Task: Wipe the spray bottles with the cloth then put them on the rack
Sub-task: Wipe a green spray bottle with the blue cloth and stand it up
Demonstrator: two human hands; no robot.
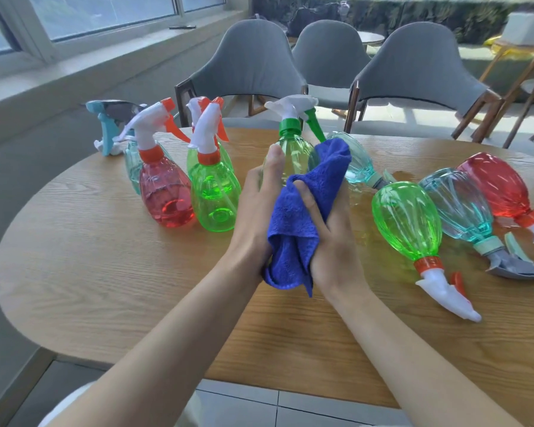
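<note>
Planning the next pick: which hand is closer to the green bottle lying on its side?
Right. The right hand, gripping the blue cloth, is just left of the lying green bottle; the left hand is farther left, holding the green-capped bottle.

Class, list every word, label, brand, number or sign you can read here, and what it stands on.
None can be read. The green-capped bottle being wiped, the other bottles, the blue cloth and the wooden table show no print or labels.
</note>
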